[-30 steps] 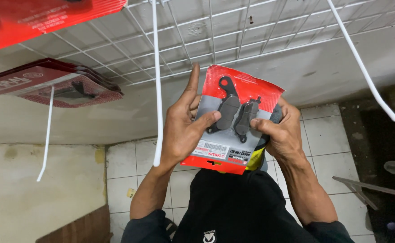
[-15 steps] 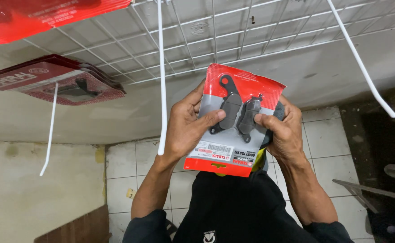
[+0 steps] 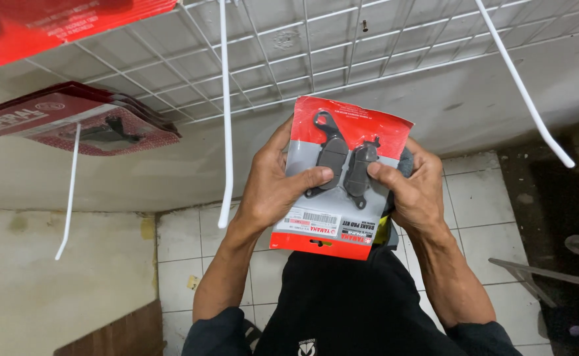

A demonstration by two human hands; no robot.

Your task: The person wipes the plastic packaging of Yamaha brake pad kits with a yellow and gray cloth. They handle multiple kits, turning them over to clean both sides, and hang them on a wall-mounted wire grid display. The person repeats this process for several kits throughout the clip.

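The left hand (image 3: 277,188) grips the left edge of a red and grey blister pack (image 3: 342,178), its thumb pressed across the front. The right hand (image 3: 413,191) closes on the pack's right edge, thumb pointing inward on the front, so the two thumbs nearly meet in the middle. The pack is held up between both hands, in front of the person's chest, and shows two dark brake pads (image 3: 343,165) side by side under clear plastic. Behind the pack is a white wire grid panel (image 3: 316,59) on a pale wall. A long white hook (image 3: 225,112) hangs just left of the left hand, and another white hook (image 3: 523,82) slants at the upper right. Similar red packs (image 3: 78,118) hang on a hook at the far left. Below lies a white tiled floor (image 3: 481,198).
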